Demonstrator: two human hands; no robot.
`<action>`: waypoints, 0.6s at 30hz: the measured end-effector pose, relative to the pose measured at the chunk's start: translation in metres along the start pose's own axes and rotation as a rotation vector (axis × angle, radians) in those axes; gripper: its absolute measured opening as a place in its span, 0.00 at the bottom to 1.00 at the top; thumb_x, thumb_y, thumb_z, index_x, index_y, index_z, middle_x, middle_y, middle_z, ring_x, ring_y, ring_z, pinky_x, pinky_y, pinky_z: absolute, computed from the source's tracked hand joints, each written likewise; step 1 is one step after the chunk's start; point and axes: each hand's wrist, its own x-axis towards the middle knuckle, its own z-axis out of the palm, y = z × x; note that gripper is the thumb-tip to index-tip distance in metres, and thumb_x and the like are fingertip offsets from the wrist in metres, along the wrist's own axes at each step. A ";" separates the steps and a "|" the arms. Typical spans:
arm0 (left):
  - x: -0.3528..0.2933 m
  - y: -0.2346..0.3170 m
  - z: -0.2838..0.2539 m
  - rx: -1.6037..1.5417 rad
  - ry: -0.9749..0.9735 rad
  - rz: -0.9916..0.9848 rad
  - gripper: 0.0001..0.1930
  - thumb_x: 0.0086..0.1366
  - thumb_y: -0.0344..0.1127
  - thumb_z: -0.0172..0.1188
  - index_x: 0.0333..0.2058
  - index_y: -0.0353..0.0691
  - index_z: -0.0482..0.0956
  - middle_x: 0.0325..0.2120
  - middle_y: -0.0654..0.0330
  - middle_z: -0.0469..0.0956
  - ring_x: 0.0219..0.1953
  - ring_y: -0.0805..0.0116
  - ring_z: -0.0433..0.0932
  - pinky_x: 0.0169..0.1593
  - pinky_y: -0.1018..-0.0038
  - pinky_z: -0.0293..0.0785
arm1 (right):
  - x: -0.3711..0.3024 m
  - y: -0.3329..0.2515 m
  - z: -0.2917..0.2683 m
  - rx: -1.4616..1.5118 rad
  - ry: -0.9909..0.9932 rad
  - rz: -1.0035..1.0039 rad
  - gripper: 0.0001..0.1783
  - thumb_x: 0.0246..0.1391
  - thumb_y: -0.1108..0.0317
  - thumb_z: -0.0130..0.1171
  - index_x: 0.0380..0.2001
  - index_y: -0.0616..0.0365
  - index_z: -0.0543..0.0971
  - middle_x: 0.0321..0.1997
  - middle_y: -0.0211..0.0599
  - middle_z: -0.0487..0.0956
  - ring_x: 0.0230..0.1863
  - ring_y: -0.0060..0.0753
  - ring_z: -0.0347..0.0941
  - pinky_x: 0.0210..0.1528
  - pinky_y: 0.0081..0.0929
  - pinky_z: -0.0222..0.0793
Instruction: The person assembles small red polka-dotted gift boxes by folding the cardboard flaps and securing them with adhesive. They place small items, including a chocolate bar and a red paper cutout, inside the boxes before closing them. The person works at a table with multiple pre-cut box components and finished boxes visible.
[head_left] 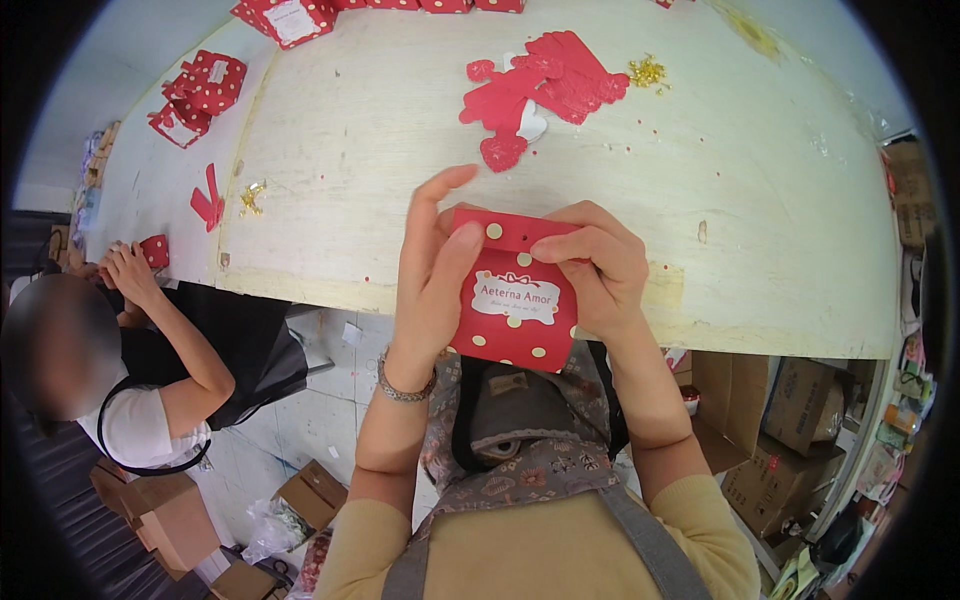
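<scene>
The left hand (428, 285) and right hand (605, 265) hold the red, cream-dotted paper box (512, 300) in narrow grips at its upper sides, apparently to steady the holed top flap (511, 227).

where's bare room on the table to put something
Mostly bare: the table right of the upper gold pile, and the stretch between the red strips and left gold pile. Crowded: around those strips, the upper-left boxes, and the near middle, where the left hand and right hand hold a dotted box.
</scene>
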 end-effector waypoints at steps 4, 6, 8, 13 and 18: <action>0.007 -0.009 -0.012 0.275 -0.021 -0.032 0.07 0.64 0.29 0.56 0.38 0.33 0.76 0.29 0.62 0.78 0.31 0.80 0.73 0.37 0.82 0.71 | 0.000 0.001 -0.001 0.015 -0.033 0.004 0.13 0.41 0.84 0.52 0.29 0.58 0.80 0.31 0.40 0.78 0.30 0.35 0.75 0.32 0.24 0.69; 0.006 -0.008 -0.013 0.337 0.005 0.033 0.06 0.64 0.29 0.57 0.37 0.33 0.77 0.29 0.62 0.79 0.31 0.80 0.73 0.36 0.82 0.71 | 0.002 0.001 -0.001 0.039 -0.066 0.026 0.13 0.45 0.83 0.51 0.32 0.58 0.80 0.33 0.41 0.78 0.31 0.37 0.75 0.34 0.24 0.69; 0.004 -0.005 -0.012 0.405 0.065 0.100 0.06 0.63 0.28 0.58 0.37 0.32 0.77 0.30 0.62 0.79 0.31 0.80 0.73 0.36 0.82 0.71 | 0.002 -0.018 0.016 0.266 0.168 0.227 0.11 0.51 0.79 0.51 0.35 0.60 0.80 0.34 0.42 0.79 0.34 0.38 0.76 0.35 0.24 0.70; 0.005 -0.004 -0.023 0.440 0.053 0.166 0.08 0.62 0.28 0.60 0.39 0.33 0.77 0.32 0.61 0.79 0.34 0.77 0.74 0.39 0.80 0.71 | -0.003 -0.027 0.006 -0.004 0.000 0.495 0.11 0.58 0.70 0.53 0.41 0.64 0.78 0.36 0.45 0.80 0.34 0.40 0.77 0.36 0.26 0.71; 0.014 -0.005 -0.017 0.848 0.199 0.557 0.13 0.62 0.26 0.57 0.46 0.31 0.74 0.45 0.56 0.76 0.45 0.68 0.73 0.49 0.74 0.69 | 0.005 -0.034 0.008 -0.499 0.085 -0.010 0.14 0.52 0.72 0.59 0.42 0.67 0.77 0.36 0.47 0.80 0.31 0.43 0.78 0.32 0.29 0.74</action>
